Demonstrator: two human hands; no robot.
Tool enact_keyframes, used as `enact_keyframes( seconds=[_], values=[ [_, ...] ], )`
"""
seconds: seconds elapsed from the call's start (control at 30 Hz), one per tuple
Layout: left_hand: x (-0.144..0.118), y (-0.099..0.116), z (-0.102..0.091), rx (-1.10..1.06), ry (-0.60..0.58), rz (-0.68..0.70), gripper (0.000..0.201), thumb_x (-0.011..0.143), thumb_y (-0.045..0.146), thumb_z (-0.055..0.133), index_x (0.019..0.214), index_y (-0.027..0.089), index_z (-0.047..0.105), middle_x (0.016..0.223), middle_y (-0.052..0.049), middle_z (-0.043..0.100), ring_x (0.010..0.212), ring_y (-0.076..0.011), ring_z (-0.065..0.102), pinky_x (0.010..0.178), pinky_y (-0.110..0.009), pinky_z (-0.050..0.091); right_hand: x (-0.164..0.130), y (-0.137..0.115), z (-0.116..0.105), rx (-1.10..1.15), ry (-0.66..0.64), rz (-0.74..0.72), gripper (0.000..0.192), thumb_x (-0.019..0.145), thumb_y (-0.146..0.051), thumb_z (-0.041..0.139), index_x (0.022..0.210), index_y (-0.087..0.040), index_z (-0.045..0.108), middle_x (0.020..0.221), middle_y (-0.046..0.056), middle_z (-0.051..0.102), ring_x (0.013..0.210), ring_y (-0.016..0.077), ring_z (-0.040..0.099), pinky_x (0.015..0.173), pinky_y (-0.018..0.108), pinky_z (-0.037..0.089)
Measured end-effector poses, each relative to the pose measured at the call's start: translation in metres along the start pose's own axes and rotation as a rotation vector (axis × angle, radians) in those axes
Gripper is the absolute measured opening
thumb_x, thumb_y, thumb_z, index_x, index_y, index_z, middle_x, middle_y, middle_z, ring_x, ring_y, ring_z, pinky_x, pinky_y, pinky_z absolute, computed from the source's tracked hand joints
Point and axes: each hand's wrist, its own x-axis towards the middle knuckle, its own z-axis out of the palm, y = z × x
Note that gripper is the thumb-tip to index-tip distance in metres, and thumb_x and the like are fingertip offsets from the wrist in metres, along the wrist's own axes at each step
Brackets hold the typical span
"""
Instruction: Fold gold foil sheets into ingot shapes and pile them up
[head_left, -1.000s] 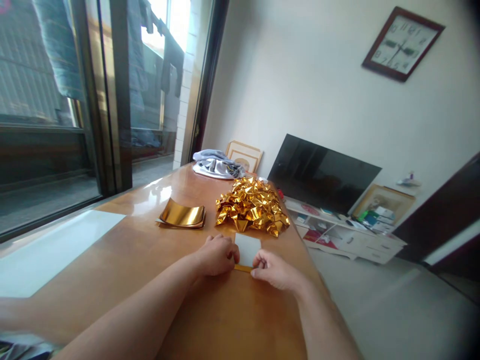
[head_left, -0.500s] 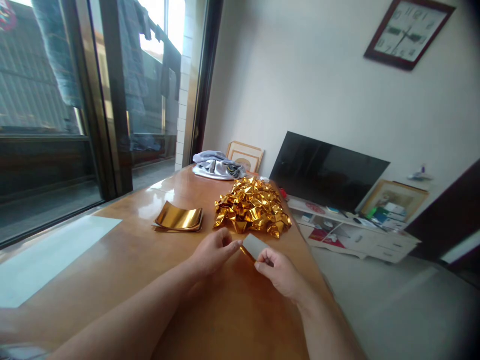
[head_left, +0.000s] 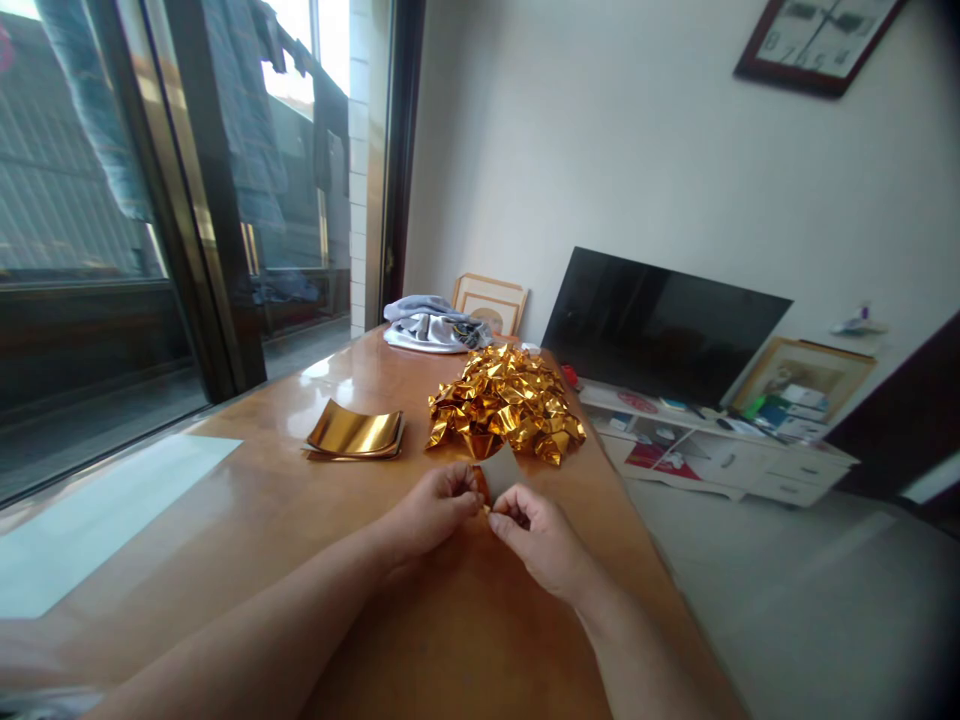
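Between both hands is a sheet of gold foil paper [head_left: 501, 472], its pale back facing me and a gold folded edge along the near side. My left hand [head_left: 439, 505] pinches the left end of that edge. My right hand [head_left: 536, 530] is closed on the near right part, its fingertips almost touching those of the left. Just beyond lies a heap of folded gold foil pieces [head_left: 510, 400]. A stack of flat gold foil sheets [head_left: 354, 432], slightly curled, rests to the left of the heap.
The wooden table [head_left: 375, 640] has a pale sheet [head_left: 112, 520] at its left. Grey cloth [head_left: 431, 325] and a picture frame [head_left: 491, 300] are at the far end. Beyond the right edge stand a television [head_left: 660, 325] and a low white cabinet [head_left: 720, 460]. A glass sliding door [head_left: 187, 250] borders the left.
My hands have come closer together, and the foil sheet between them has turned, its pale part now pointing away from me. The whole view has shifted slightly.
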Motion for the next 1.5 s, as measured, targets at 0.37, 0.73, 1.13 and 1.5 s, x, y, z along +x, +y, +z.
enact_keyframes(
  seconds=[0.37,0.73,1.13,1.5],
  values=[
    [-0.01,0.022,-0.006,0.847,0.144,0.249,0.004,0.086,0.02,0.055,0.082,0.02,0.057,0.086,-0.004,0.065,0.085,-0.0193,0.057,0.075,-0.031,0.038,-0.004,-0.004,-0.007,-0.371,0.405,-0.313,0.026,0.086,-0.032,0.065,0.11,-0.023,0.058,0.109,0.009,0.062,0.104,0.0241,0.057,0.093,0.037,0.047],
    [-0.021,0.042,0.008,1.273,-0.011,0.38,0.019,0.095,0.031,0.047,0.096,0.022,0.063,0.095,-0.008,0.064,0.093,-0.025,0.052,0.086,-0.041,0.033,-0.013,-0.024,-0.009,-0.773,0.31,-0.411,0.02,0.085,-0.028,0.068,0.105,-0.026,0.065,0.107,0.007,0.066,0.107,0.0276,0.054,0.094,0.042,0.035],
    [-0.016,0.02,-0.001,1.104,-0.14,0.217,0.008,0.084,0.02,0.058,0.082,0.021,0.066,0.088,-0.005,0.063,0.088,-0.0211,0.055,0.078,-0.032,0.038,-0.012,-0.002,-0.017,-0.706,0.014,-0.182,0.012,0.086,-0.016,0.058,0.077,-0.022,0.064,0.08,0.002,0.065,0.078,0.0166,0.055,0.069,0.027,0.034],
    [-0.013,0.013,-0.01,0.881,-0.169,0.115,0.013,0.086,0.02,0.054,0.086,0.023,0.067,0.085,0.001,0.069,0.079,-0.0162,0.06,0.07,-0.025,0.04,-0.007,0.014,-0.024,-0.474,-0.013,-0.036,0.017,0.088,-0.025,0.054,0.073,-0.02,0.061,0.075,-0.001,0.066,0.07,0.014,0.057,0.062,0.023,0.035]
  ],
)
